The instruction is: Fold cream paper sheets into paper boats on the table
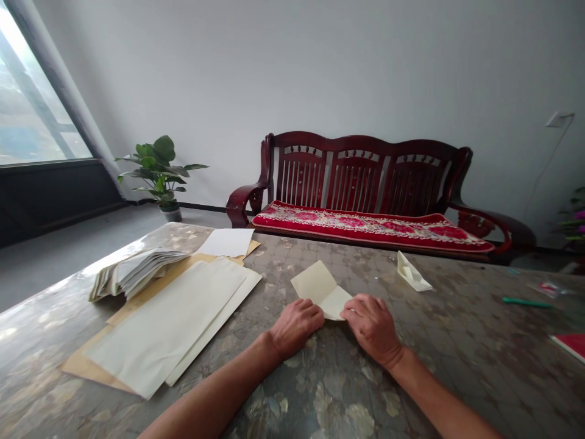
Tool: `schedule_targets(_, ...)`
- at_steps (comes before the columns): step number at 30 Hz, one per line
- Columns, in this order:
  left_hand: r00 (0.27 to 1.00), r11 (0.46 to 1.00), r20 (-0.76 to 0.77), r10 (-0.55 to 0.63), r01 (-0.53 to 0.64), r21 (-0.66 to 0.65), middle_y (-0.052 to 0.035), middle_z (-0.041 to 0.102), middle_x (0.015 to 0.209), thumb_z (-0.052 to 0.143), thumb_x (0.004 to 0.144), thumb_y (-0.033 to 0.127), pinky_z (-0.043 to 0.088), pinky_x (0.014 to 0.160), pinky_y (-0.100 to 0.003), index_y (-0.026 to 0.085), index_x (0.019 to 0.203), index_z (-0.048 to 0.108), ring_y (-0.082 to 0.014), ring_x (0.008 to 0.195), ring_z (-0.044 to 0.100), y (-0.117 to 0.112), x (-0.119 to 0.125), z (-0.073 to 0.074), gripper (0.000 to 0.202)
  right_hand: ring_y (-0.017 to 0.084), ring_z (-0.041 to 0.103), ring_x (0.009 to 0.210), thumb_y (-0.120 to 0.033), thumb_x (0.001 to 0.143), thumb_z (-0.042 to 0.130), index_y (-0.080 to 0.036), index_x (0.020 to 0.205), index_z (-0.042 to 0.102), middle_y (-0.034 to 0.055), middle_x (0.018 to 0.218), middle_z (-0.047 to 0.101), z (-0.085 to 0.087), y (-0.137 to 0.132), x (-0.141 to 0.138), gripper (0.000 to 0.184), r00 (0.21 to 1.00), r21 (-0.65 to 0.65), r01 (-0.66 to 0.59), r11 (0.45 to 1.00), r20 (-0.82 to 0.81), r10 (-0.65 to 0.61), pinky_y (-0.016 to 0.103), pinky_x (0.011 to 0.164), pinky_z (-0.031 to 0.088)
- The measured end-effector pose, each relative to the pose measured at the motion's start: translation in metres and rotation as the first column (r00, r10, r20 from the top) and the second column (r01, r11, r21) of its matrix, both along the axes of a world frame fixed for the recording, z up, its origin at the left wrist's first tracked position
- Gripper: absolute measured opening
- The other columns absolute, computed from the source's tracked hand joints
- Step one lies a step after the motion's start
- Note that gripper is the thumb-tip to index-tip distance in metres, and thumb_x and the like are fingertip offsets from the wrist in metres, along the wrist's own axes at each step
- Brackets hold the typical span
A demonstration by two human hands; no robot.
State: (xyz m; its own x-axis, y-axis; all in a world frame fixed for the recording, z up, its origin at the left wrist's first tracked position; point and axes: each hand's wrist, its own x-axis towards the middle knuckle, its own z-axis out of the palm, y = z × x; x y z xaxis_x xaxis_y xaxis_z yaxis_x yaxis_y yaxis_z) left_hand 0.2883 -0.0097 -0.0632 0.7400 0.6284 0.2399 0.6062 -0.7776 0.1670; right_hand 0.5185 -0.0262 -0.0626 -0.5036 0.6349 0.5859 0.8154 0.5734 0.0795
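A folded cream sheet of paper (315, 281) lies on the table between my hands, with a crease down its middle and one half standing up at an angle. My left hand (297, 323) is closed on its near left edge, fingers curled. At the right corner, my right hand (372, 323) pinches the same sheet between thumb and fingers. Parts of the near edge are hidden behind the fingers. Beyond my right hand sits a folded paper boat (412, 275), apart from both hands.
Large cream sheets (169, 317) lie on brown paper (98, 360) at the left, beside a stack of folded papers (137, 271) and a white sheet (226, 242). A green pen (525, 302) and a red booklet (571, 344) lie right. Behind the table stands a wooden bench (356, 177).
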Motion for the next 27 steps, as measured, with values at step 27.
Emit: schedule_targets(27, 0.930, 0.950, 0.266, 0.255, -0.190, -0.246, -0.0047, 0.066, 0.103, 0.041, 0.093, 0.013, 0.047, 0.090, -0.025, 0.021, 0.100, 0.067, -0.0166, 0.098, 0.061, 0.006, -0.023, -0.010, 0.028, 0.015, 0.057, 0.069, -0.027, 0.087, 0.052, -0.022, 0.074, 0.061, 0.0004, 0.070, 0.066, -0.004, 0.022, -0.031, 0.018, 0.912, -0.561, 0.338, 0.756, -0.004, -0.411, 0.026, 0.055, 0.021)
